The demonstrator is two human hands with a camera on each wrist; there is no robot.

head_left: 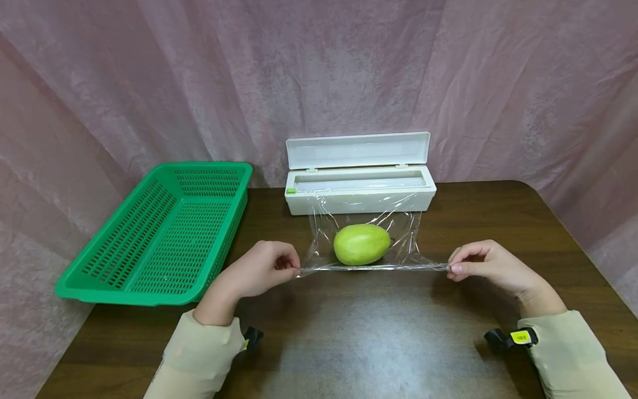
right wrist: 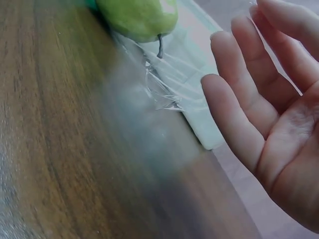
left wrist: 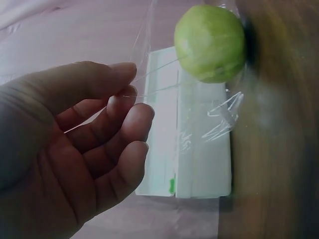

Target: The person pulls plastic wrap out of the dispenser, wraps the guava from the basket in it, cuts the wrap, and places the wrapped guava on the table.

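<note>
A green oval fruit (head_left: 361, 244) with a short dark stem, pear-like, lies on clear cling film (head_left: 319, 230) in front of a white cling-film dispenser (head_left: 364, 203). The film runs from the dispenser toward me, its front edge bunched into a taut strip before the fruit. My left hand (head_left: 261, 268) pinches the strip's left end between thumb and index finger, as the left wrist view also shows. Over on the right, my right hand (head_left: 493, 269) pinches the other end; its pinch is cut off in the right wrist view, where the remaining fingers (right wrist: 234, 119) are loosely bent.
A green plastic basket (head_left: 169, 244) with slotted walls stands at the table's left. The dispenser's lid (head_left: 358, 151) is raised, and a film roll shows inside. Behind the brown wooden table (head_left: 369, 332) hangs a pink curtain (head_left: 349, 66).
</note>
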